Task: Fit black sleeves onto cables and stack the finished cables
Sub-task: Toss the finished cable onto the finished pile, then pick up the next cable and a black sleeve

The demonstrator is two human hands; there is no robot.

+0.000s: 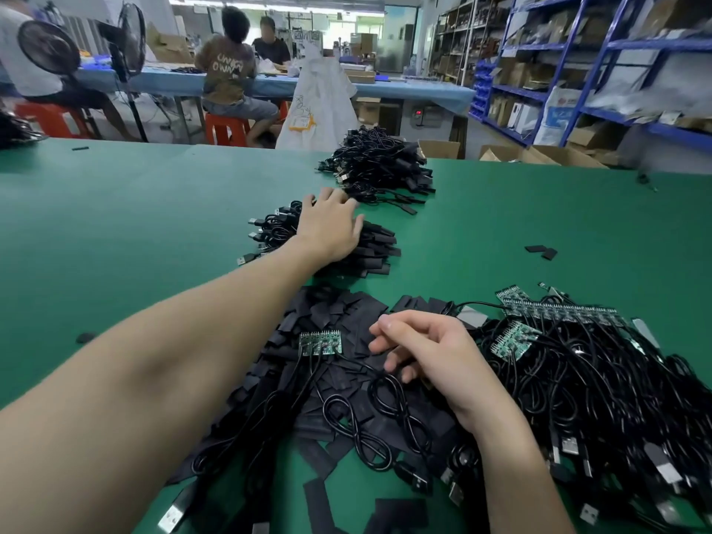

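Observation:
My left hand reaches far forward and rests with spread fingers on top of a stack of sleeved black cables. My right hand hovers loosely curled over the pile of flat black sleeves near me and holds nothing I can see. A bare cable with a small green circuit board lies on those sleeves by my right fingers. To the right spreads a big heap of unsleeved cables with green boards.
A second, larger stack of sleeved cables sits farther back on the green table. Two loose sleeves lie to the right. Seated people, fans, blue shelving and cardboard boxes stand beyond the table's far edge.

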